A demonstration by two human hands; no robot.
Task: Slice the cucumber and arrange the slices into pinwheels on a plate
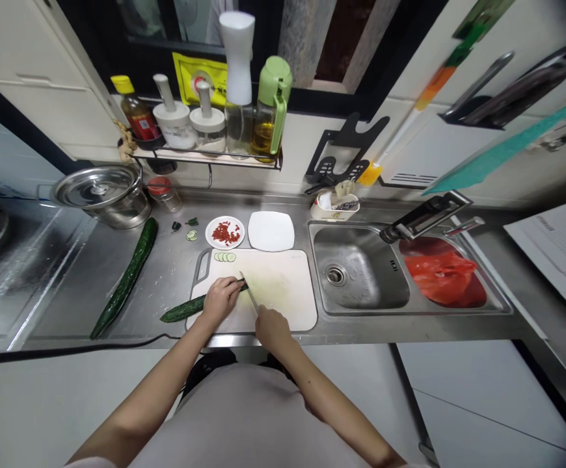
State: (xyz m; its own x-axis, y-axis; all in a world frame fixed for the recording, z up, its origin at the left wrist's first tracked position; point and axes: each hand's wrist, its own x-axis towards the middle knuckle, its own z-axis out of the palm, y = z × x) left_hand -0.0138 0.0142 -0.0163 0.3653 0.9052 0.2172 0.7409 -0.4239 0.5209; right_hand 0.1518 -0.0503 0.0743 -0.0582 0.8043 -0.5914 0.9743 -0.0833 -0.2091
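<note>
My left hand [223, 298] is closed around a dark green cucumber [183, 309], which lies across the left part of a white cutting board [295, 286] and sticks out past its edge. In my right hand [272, 328] is the handle of a knife [252, 296], its blade at the cut end of the cucumber, close to my left fingers. A short row of cucumber slices [225, 257] lies at the board's upper left. Behind the board are a small white plate [209, 240] with chopped red pieces and a bare white square plate [271, 231].
A second cucumber [125, 279] lies on the steel counter at left, near a lidded pot [112, 195]. Cucumber scraps [192, 234] sit behind the board. To the right is a double sink [361, 273] with a red plastic bag [442, 276]. Bottles stand on a shelf [205, 158] above.
</note>
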